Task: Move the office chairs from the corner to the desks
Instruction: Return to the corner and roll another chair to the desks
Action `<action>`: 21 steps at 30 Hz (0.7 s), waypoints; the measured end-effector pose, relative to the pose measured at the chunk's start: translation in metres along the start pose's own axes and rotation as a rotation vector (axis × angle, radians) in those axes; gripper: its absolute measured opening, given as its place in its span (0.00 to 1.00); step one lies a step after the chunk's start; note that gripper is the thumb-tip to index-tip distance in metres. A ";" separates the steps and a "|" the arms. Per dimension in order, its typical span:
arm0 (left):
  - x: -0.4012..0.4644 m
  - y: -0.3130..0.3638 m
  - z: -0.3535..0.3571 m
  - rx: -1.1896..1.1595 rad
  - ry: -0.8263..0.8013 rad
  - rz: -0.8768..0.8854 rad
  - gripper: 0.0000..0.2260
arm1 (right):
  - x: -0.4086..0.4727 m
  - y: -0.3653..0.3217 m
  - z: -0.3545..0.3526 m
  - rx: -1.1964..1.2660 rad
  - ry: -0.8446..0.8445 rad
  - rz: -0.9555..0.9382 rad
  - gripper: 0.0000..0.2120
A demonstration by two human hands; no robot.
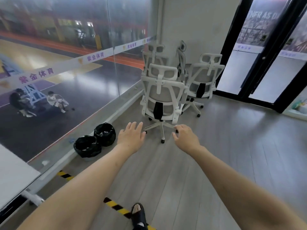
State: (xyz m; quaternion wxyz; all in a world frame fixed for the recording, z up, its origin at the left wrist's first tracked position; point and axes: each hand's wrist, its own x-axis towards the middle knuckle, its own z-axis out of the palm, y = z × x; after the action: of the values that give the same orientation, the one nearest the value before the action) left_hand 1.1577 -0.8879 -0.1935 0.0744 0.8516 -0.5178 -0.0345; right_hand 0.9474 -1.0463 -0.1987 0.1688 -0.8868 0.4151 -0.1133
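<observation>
Step in hand: approach and take hold of the nearest office chair (162, 95), judged from the two arms stretched toward it.

Position of the work: four white mesh-back chairs with headrests stand clustered in the corner between the glass wall (66, 63) and the black-framed doors (269, 55). The nearest chair presents its back to the person, castors on the grey plank floor (216, 146). A second chair (203, 78) stands just beside it to the right; two more stand behind, partly hidden. No desks are identifiable.

Hand state: the left hand (132, 136) is extended with fingers straight and spread, holding nothing. The right hand (186, 136) is extended with fingers loosely curled, also holding nothing. Both appear apart from the chair; neither touches it.

Recommended procedure:
1. Close the remaining gap before gripping; the backrest frame lies beyond the present reach.
2. Grip the white frame of the backrest at both upper sides, one hand per side, not the headrest, which is likely to pivot.
3. Pull the chair straight back on its castors to free it from the neighbouring chair; armrests may be interlocked.
4. Steer clear of the two black-lined bins (95, 143) near the glass wall on the left, and of the striped floor tape (116, 205)
</observation>
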 end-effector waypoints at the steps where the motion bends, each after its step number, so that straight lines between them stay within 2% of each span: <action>1: 0.029 -0.006 0.004 0.000 -0.003 0.001 0.25 | 0.029 0.003 0.006 -0.002 -0.003 -0.001 0.20; 7: 0.200 -0.029 0.008 -0.009 -0.052 0.045 0.25 | 0.183 0.017 0.019 0.000 -0.005 0.057 0.21; 15: 0.384 -0.036 0.009 -0.011 -0.069 0.107 0.25 | 0.342 0.058 0.027 0.045 0.002 0.141 0.20; 21: 0.507 -0.050 0.034 0.021 -0.108 0.064 0.23 | 0.472 0.094 0.038 0.042 -0.005 0.118 0.21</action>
State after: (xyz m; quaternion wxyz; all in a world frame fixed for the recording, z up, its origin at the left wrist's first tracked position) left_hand 1.4307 -1.3183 -0.2262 0.0383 0.8321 -0.5486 -0.0724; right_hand 1.1920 -1.4601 -0.2418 0.1949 -0.8573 0.4636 -0.1098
